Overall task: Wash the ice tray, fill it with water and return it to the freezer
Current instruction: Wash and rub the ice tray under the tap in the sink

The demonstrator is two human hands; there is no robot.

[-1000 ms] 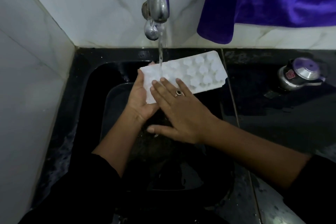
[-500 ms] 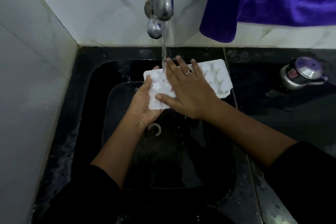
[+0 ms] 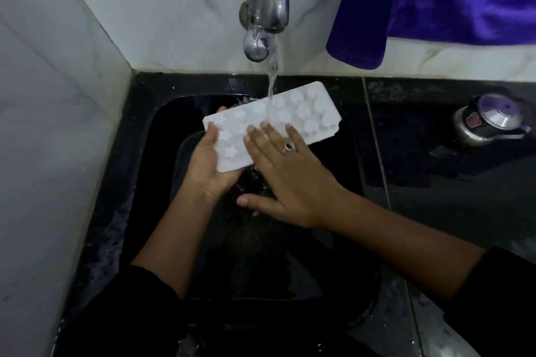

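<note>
Two hands below the running tap (image 3: 268,3), left hand (image 3: 208,165) gripping white ice tray (image 3: 304,113) by one end, right hand (image 3: 287,182) laid flat, uncurled, on it

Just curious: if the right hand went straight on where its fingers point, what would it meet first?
The right hand rests on the ice tray; sliding on, its fingers would probably meet the water stream first, though depth is unclear.
</note>
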